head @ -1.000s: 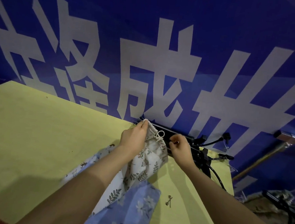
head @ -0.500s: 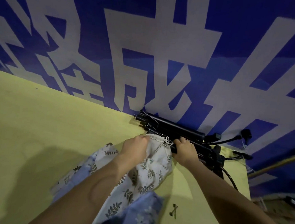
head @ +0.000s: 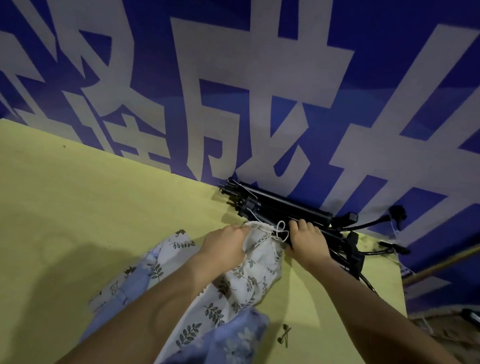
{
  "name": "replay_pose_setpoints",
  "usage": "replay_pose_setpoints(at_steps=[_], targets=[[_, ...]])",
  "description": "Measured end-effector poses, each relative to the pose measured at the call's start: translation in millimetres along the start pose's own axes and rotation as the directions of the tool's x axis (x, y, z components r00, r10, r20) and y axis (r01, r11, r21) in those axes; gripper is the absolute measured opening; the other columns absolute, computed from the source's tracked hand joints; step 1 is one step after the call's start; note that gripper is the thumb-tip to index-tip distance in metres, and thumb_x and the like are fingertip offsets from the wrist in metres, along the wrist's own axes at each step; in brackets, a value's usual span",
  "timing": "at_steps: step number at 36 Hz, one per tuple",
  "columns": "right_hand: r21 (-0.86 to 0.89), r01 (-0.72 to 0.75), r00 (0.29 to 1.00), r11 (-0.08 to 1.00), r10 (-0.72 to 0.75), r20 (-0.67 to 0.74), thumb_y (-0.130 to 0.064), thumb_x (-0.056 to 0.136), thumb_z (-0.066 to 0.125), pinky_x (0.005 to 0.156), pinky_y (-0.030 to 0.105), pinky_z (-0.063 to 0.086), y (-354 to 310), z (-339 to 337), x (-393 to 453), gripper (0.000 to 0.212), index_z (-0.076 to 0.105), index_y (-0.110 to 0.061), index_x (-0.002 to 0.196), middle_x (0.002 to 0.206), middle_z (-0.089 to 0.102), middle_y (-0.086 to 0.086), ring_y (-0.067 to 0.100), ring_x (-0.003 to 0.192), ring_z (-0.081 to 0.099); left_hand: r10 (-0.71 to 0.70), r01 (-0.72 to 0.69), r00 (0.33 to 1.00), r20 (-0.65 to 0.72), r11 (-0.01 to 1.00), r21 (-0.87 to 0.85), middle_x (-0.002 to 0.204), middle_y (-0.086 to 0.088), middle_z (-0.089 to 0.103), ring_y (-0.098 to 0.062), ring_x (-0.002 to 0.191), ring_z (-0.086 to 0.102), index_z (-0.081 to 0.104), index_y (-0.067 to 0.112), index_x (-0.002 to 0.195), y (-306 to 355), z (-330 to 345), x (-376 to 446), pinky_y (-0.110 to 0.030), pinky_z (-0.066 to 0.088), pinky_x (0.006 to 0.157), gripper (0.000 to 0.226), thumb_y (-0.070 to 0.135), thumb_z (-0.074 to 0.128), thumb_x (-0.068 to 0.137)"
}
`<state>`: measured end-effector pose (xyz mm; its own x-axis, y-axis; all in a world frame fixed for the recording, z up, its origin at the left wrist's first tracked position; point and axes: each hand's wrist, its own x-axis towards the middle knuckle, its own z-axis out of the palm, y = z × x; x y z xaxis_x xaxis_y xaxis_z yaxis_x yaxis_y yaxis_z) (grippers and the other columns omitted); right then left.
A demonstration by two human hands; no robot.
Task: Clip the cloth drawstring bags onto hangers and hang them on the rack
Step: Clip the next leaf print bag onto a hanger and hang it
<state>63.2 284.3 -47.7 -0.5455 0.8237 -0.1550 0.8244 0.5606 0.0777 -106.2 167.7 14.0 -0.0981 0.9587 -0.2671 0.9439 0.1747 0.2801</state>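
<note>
We count two hands: the left hand (head: 223, 245) and the right hand (head: 307, 240), both at about twelve o'clock from the cloth pile. We count at least three cloth bags: one white leaf-print bag (head: 250, 274) under the hands, one blue floral bag (head: 231, 345) at six o'clock from it, and one more leaf-print bag (head: 170, 251) at nine o'clock; whether others lie folded beneath, we cannot tell. We see one white drawstring loop (head: 281, 233), one small metal clip (head: 284, 335) at about five o'clock from the white bag, one yellow counter (head: 72, 211), and one bundle of black bars (head: 282, 211) whose separate pieces we cannot count.
</note>
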Motion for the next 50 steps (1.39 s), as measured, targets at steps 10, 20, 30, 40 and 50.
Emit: replay_pose_setpoints(at_steps=[10, 20, 30, 40, 50], targets=[[0.229, -0.036, 0.987, 0.973, 0.070, -0.143, -0.041, 0.089, 0.057, 0.086, 0.041, 0.046, 12, -30, -35, 0.067, 0.028, -0.010, 0.142, 0.130, 0.043, 0.012, 0.033, 0.113, 0.052, 0.022, -0.023, 0.999, -0.033, 0.999, -0.031, 0.139, -0.005, 0.047, -0.028, 0.116, 0.054, 0.030, 0.024, 0.145, 7, -5, -16, -0.036, 0.050, 0.079, 0.067, 0.004, 0.048, 0.084], [0.280, 0.044, 0.953, 0.959, 0.044, -0.301, -0.039, 0.088, 0.055, 0.068, 0.033, 0.044, 22, -76, -71, 0.063, 0.034, -0.016, 0.142, 0.122, 0.048, 0.005, 0.028, 0.099, 0.059, 0.012, -0.037, 0.998, -0.068, 0.924, -0.380, 0.146, -0.007, 0.040, -0.026, 0.086, 0.064, 0.020, 0.024, 0.149, 20, -20, -32, -0.029, 0.047, 0.060, 0.084, -0.002, 0.059, 0.080], [0.374, 0.145, 0.970, 0.916, -0.057, -0.235, -0.047, 0.075, 0.044, 0.078, 0.033, 0.045, 7, -76, -119, 0.068, 0.040, -0.021, 0.138, 0.126, 0.051, 0.002, 0.029, 0.103, 0.058, -0.029, 0.011, 0.999, -0.025, 0.844, -0.536, 0.123, -0.012, 0.055, -0.012, 0.060, 0.054, 0.011, 0.027, 0.150, 13, -38, -51, -0.019, 0.040, 0.044, 0.094, -0.007, 0.058, 0.077], [0.075, 0.241, 0.962, 0.968, -0.228, -0.149, -0.046, 0.085, 0.052, 0.077, 0.033, 0.045, -12, -73, -130, 0.063, 0.037, -0.020, 0.140, 0.124, 0.049, 0.004, 0.028, 0.102, 0.057, 0.023, -0.018, 1.000, 0.003, 0.879, -0.476, 0.159, 0.000, 0.011, -0.019, 0.079, 0.063, -0.007, 0.034, 0.150, -8, -51, -84, -0.027, 0.047, 0.057, 0.107, -0.007, 0.062, 0.078], [-0.221, 0.318, 0.888, 0.922, -0.371, -0.271, -0.024, 0.066, 0.073, 0.066, 0.034, 0.047, -43, -85, -121, 0.062, 0.056, -0.008, 0.123, 0.100, 0.061, 0.008, 0.028, 0.087, 0.063, 0.123, -0.143, 0.987, -0.106, 0.969, -0.202, 0.146, -0.002, 0.037, -0.028, 0.131, 0.037, 0.018, 0.024, 0.149, 16, -47, -108, -0.042, 0.041, 0.103, 0.090, 0.024, 0.070, 0.076]])
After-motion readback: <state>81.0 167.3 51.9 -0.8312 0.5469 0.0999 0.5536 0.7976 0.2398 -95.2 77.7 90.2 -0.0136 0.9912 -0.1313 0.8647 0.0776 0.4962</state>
